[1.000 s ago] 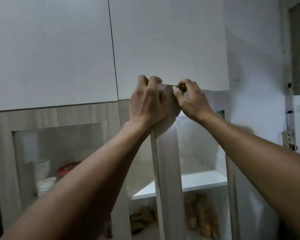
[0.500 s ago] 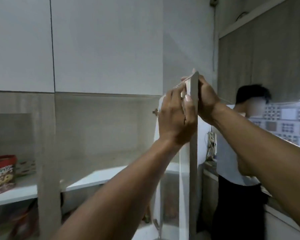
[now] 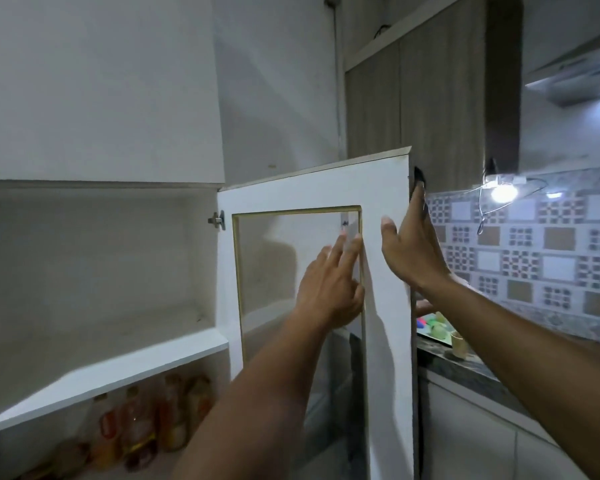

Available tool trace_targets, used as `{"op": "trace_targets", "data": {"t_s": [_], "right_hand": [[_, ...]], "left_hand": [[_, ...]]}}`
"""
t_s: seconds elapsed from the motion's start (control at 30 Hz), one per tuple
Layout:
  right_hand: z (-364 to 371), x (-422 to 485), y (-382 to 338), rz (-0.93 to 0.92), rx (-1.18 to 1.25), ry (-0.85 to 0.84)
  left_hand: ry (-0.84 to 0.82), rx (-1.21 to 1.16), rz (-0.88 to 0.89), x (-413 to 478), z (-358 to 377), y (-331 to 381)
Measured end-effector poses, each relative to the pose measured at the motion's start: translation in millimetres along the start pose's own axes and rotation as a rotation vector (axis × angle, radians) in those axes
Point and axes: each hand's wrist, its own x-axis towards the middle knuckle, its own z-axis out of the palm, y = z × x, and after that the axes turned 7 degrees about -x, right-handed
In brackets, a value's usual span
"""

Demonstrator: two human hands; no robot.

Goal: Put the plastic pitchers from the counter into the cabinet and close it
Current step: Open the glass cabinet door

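Note:
The cabinet door (image 3: 385,341), white inside with a glass pane, stands swung wide open to the right. My right hand (image 3: 409,251) holds its free edge, thumb on the inner face and fingers round the back. Just left of it, my left hand (image 3: 329,289) is open, its fingertips touching the pane's right frame. Behind the door the upper shelf (image 3: 101,372) of the cabinet lies bare. I cannot make out any plastic pitcher; small coloured items (image 3: 437,325) and a beige cup (image 3: 458,342) sit on the counter (image 3: 465,367) to the right.
Several bottles (image 3: 142,424) stand on the lower shelf. Another person is partly hidden behind the door, with dark hair (image 3: 419,176) showing at its top edge. A tiled wall and a lit lamp (image 3: 503,192) are at the right, under tall wooden cupboards (image 3: 430,98).
The door has swung from edge-on to wide open, showing its inner face. My left hand has let go of its top corner and opened. The view has turned right.

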Motion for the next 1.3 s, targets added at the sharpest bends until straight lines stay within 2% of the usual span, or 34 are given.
{"op": "trace_targets", "data": {"t_s": [0.2, 0.3, 0.43, 0.53, 0.67, 0.8, 1.03, 1.13, 1.2, 1.3], "right_hand": [[35.3, 23.2, 76.8, -0.182, -0.524, 0.204], [49.9, 41.1, 108.7, -0.199, -0.691, 0.272], [60.6, 52.0, 119.5, -0.22, -0.746, 0.385], [63.4, 56.3, 124.1, -0.223, -0.762, 0.422], [63.4, 55.9, 123.5, -0.208, -0.785, 0.406], [58.1, 46.1, 112.8, -0.203, -0.773, 0.384], [29.7, 4.2, 60.2, -0.179, -0.728, 0.236], [21.7, -14.2, 18.9, -0.334, -0.608, 0.19], [30.4, -26.4, -13.9, -0.443, -0.508, 0.078], [62.5, -50.6, -73.9, -0.488, -0.328, -0.228]], "left_hand": [[-0.014, 0.175, 0.127, 47.0, 51.5, -34.2], [0.018, 0.209, 0.195, 71.6, 74.1, -55.8], [0.142, 0.252, 0.295, 86.0, 96.2, -75.9], [0.202, 0.238, 0.297, 91.1, 105.2, -79.1], [0.19, 0.215, 0.29, 89.9, 104.8, -76.5], [0.103, 0.203, 0.267, 77.7, 88.1, -70.5], [-0.086, 0.21, 0.104, 15.7, 31.0, -30.5], [-0.153, 0.269, 0.058, -26.9, -2.1, -27.3], [-0.202, 0.3, -0.018, -57.5, -28.7, -37.3], [-0.227, 0.349, -0.207, -108.0, -81.2, -67.7]]}}
